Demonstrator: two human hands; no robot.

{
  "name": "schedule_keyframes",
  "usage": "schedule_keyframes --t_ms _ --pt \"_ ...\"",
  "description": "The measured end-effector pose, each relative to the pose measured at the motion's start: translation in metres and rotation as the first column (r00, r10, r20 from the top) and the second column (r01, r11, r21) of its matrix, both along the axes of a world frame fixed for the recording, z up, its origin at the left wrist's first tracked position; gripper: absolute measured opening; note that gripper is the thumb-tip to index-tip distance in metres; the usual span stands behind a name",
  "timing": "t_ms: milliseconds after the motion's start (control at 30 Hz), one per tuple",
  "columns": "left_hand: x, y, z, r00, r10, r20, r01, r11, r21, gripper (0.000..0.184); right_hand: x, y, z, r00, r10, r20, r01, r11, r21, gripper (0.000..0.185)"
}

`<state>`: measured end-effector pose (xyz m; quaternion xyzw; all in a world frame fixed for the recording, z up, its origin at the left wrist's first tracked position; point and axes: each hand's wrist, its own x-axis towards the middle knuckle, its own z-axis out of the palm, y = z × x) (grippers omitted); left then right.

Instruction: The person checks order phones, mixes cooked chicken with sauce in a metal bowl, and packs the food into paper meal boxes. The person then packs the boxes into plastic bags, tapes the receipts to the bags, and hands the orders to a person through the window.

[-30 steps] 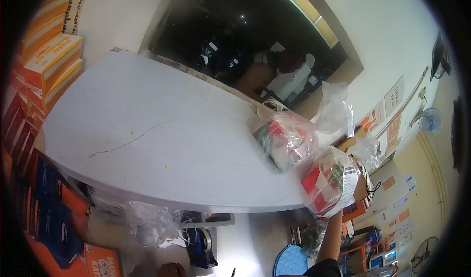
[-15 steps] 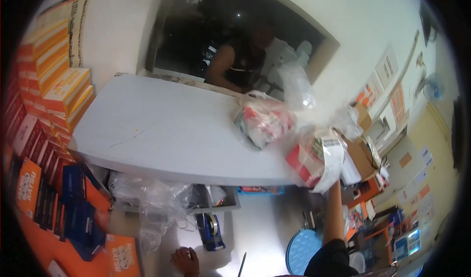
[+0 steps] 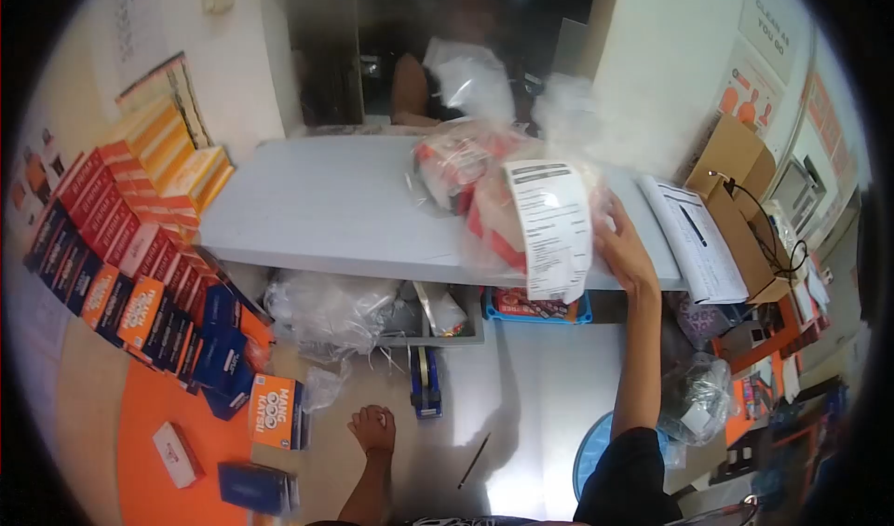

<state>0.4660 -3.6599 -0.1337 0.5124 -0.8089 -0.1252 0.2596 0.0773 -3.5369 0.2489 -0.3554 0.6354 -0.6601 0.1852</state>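
Observation:
My right hand [image 3: 622, 247] is at the right side of a clear plastic bag [image 3: 498, 219] with red and white contents, near the front edge of the grey shelf [image 3: 307, 214]. A long printed receipt [image 3: 551, 228] hangs on the bag's front. The receipt and bag partly hide the fingertips. Just behind and to the left, a second plastic bag [image 3: 453, 163] with red contents stands on the shelf. Lower down, my left hand [image 3: 374, 428] rests over the counter with fingers loosely curled and nothing visible in them, left of the blue tape dispenser [image 3: 426, 386].
Beyond the window opening, a person [image 3: 410, 88] faces the shelf. Stacked boxes [image 3: 140, 237] fill the left side. A clipboard with papers [image 3: 697, 237] and a cardboard box [image 3: 736, 154] are at the right. Below lie a pen [image 3: 473, 461] and a blue round lid [image 3: 596, 451].
The view has turned and levelled. My right hand and the receipt-bearing bag have shifted left along the shelf, close to the other bag. More of my left forearm shows.

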Motion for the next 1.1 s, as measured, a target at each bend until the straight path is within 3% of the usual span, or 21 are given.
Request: schedule_keyframes --t_ms 200,267,300,333,400,467,500,567,667,833,933,1000,1100 --pt "-0.001 0.007 -0.003 0.999 -0.001 0.035 0.004 0.997 -0.079 0.011 -0.011 -0.007 0.006 0.999 -0.010 -0.047 0.012 0.999 0.042 0.074" --pt "-0.002 0.007 -0.004 0.999 0.008 0.040 -0.006 1.000 -0.030 0.011 -0.010 -0.001 0.012 0.999 -0.011 -0.053 0.015 0.997 0.079 0.074" --pt "-0.003 0.006 -0.001 0.999 0.013 0.031 -0.011 0.999 -0.037 0.011 -0.003 0.007 0.021 0.938 -0.234 -0.254 0.251 0.967 0.036 0.077" --pt "-0.003 0.007 0.003 1.000 0.007 0.030 -0.006 1.000 -0.027 0.011 0.005 0.014 0.027 0.790 -0.436 -0.432 0.459 0.887 -0.054 0.079" --pt "-0.004 0.009 0.004 1.000 0.011 0.016 -0.011 1.000 -0.008 0.012 0.034 0.012 0.022 0.465 -0.592 -0.658 0.530 0.782 -0.329 0.087" --pt "-0.003 0.009 0.001 0.998 0.025 0.063 -0.024 1.000 -0.014 0.012 0.078 -0.008 0.018 0.483 -0.456 -0.747 0.341 0.884 -0.319 0.093" --pt "-0.003 0.009 0.002 0.998 0.034 0.056 -0.033 0.999 -0.007 0.012 0.090 -0.023 0.015 0.482 -0.446 -0.754 0.330 0.890 -0.315 0.093" --pt "-0.004 0.008 0.005 0.997 0.027 0.078 -0.025 0.999 -0.024 0.013 0.102 -0.044 0.005 0.445 -0.372 -0.815 0.483 0.866 -0.132 0.096" --pt "-0.004 0.007 0.000 0.998 0.036 0.052 -0.036 0.999 -0.004 0.014 0.096 -0.055 -0.002 0.413 -0.465 -0.783 0.536 0.819 -0.204 0.094" --pt "-0.001 0.006 0.001 0.999 0.039 0.034 -0.039 0.999 0.013 0.015 0.069 -0.034 0.007 0.435 -0.462 -0.773 0.495 0.840 -0.223 0.088" --pt "0.000 0.006 -0.004 0.999 0.034 0.020 -0.034 0.998 0.047 0.015 0.025 -0.015 0.013 0.470 -0.328 -0.819 0.514 0.856 -0.047 0.090" --pt "0.000 0.004 -0.003 0.999 0.034 0.023 -0.035 0.998 0.056 0.015 -0.008 -0.014 0.017 0.668 -0.119 -0.735 0.217 0.975 0.039 0.095" --pt "0.001 0.005 0.000 0.999 0.034 0.028 -0.036 0.996 0.084 0.016 -0.038 -0.023 0.019 0.656 -0.031 -0.755 0.181 0.977 0.117 0.097"
